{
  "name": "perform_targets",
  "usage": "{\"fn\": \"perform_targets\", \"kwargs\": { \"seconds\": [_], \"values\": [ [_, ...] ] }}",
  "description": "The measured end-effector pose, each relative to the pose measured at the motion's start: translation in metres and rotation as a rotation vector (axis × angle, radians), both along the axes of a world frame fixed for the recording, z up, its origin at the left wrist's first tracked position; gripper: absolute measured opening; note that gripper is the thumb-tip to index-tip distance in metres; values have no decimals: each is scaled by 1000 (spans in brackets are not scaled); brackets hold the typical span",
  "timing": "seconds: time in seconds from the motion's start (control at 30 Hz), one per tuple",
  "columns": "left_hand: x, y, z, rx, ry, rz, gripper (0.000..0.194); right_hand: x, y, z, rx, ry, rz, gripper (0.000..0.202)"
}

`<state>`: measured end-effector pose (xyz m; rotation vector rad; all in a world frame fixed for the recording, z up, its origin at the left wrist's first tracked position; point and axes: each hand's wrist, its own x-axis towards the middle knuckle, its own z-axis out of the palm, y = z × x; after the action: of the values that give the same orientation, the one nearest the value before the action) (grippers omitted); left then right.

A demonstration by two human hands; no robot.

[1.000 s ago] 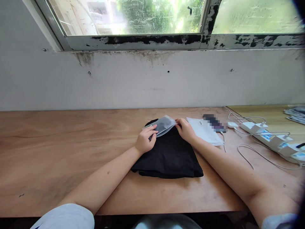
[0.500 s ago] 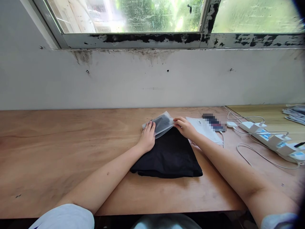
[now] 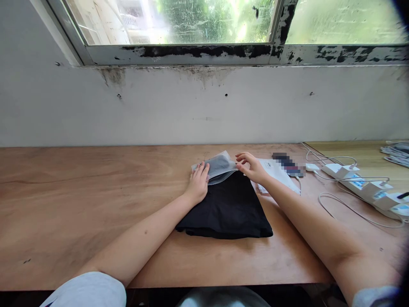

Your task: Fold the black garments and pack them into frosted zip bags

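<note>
A black folded garment (image 3: pixel 228 209) lies on the table in front of me. A frosted clear plastic bag (image 3: pixel 220 164) covers its far end, with dark cloth showing through. My left hand (image 3: pixel 198 183) rests on the bag's left side, fingers stretched out and laid flat. At the bag's right corner, my right hand (image 3: pixel 251 167) pinches the edge between thumb and fingertips, the other fingers slightly raised.
Beside my right hand lies a white plastic packet (image 3: pixel 277 175), with a blurred phone-like object (image 3: pixel 287 164) by it. A white power strip (image 3: pixel 361 183) with plugs and loose cables runs along the right. Grey folded items (image 3: pixel 396 151) sit at the far right.
My right hand has shifted slightly right with the bag's edge, and its fingers have spread a little. The left hand stays on the bag.
</note>
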<state>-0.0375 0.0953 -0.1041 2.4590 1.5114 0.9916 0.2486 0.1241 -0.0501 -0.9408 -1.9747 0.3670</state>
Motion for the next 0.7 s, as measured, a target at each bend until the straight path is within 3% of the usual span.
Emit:
{"fn": "perform_targets", "kwargs": {
  "seconds": [0.13,0.3,0.43,0.57,0.7],
  "values": [
    [0,-8,9,93,-33,-129,52,-7,4,5,-359,249,-130,31],
    [0,-15,17,191,6,-313,55,-9,3,10,-766,534,-94,40],
    [1,-18,21,229,76,-385,58,-3,1,17,-945,535,-27,35],
    [3,-19,23,260,116,-347,63,-3,-6,31,-960,535,26,33],
    [3,-16,21,337,5,-202,93,-14,-24,56,-757,603,61,35]
  ]
}}
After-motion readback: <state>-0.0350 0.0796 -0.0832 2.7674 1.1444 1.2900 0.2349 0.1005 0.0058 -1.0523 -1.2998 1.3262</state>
